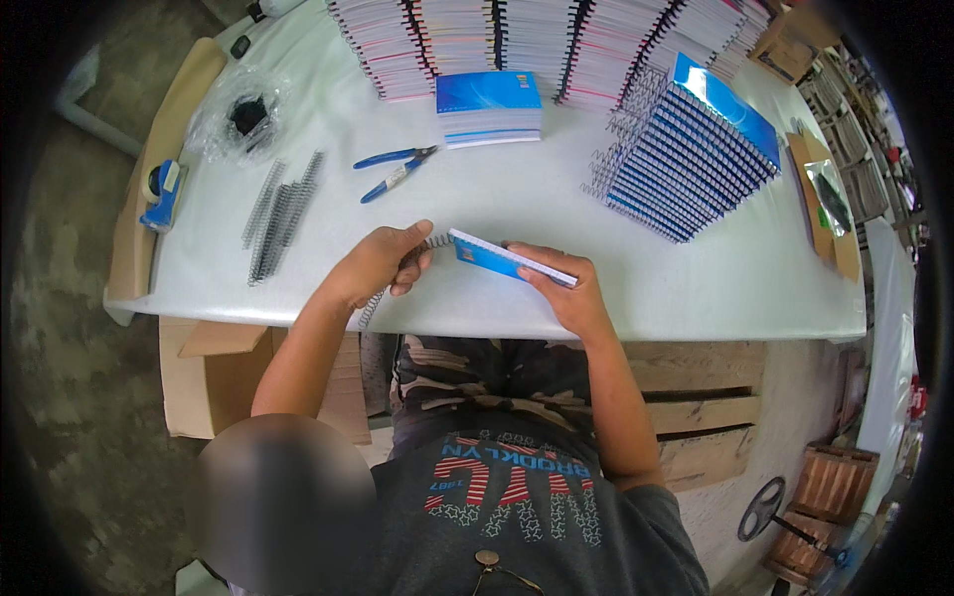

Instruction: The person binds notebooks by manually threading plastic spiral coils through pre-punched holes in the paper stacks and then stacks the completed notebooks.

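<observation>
The left grip (pixel 386 263) is closed on a thin dark coil (pixel 438 240); the right grip (pixel 564 288) pinches a little blue book (pixel 487 263) at the bench's (pixel 686 288) six o'clock, tipped, probably so coil and edge line up. Pliers (pixel 374 160) lie at the book's ten o'clock, likely kept handy.

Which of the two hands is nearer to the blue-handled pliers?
Left. The left hand is just below the pliers in the picture; the right hand is farther, below and rightward.
</observation>
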`<state>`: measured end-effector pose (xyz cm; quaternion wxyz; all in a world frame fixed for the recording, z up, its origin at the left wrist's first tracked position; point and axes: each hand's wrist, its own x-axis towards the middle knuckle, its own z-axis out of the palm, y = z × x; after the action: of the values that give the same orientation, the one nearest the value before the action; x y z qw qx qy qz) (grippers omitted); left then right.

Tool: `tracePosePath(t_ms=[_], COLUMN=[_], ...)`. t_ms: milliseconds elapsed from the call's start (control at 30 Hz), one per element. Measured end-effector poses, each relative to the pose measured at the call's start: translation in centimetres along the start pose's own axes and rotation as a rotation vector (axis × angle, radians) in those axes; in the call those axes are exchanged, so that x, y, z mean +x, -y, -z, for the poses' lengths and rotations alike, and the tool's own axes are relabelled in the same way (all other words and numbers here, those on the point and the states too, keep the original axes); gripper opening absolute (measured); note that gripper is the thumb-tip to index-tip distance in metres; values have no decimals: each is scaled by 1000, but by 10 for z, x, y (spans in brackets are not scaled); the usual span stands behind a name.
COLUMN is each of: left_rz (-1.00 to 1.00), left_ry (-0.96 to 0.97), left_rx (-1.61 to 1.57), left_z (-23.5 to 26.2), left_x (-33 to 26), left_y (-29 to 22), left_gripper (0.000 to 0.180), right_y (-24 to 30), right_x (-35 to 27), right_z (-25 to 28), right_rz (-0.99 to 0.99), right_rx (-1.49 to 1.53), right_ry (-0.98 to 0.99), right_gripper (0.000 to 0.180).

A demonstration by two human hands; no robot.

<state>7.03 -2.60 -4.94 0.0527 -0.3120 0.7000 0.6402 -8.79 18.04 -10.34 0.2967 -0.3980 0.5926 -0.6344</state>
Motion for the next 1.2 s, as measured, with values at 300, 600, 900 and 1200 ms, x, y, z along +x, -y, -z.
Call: tracePosePath(t_ms=[300, 600, 900, 1200], left_rz=[-306, -584, -655, -864], left_ry=[8, -39, -48, -205], left_rx=[39, 795, 1185, 1380], left_z=[9, -7, -25, -41], left_x=[12, 8, -4, -4], left_y=[-16, -47, -71, -70], left_gripper=[16, 17, 23, 26], right_y=[2, 4, -5, -4], right_x=[-1, 0, -3, -5], right_z=[2, 3, 3, 1], right_rz=[10, 60, -2, 20], right_rx=[-3, 21, 51, 3], right_ry=[22, -16, -7, 6], right_gripper=[28, 27, 27, 27])
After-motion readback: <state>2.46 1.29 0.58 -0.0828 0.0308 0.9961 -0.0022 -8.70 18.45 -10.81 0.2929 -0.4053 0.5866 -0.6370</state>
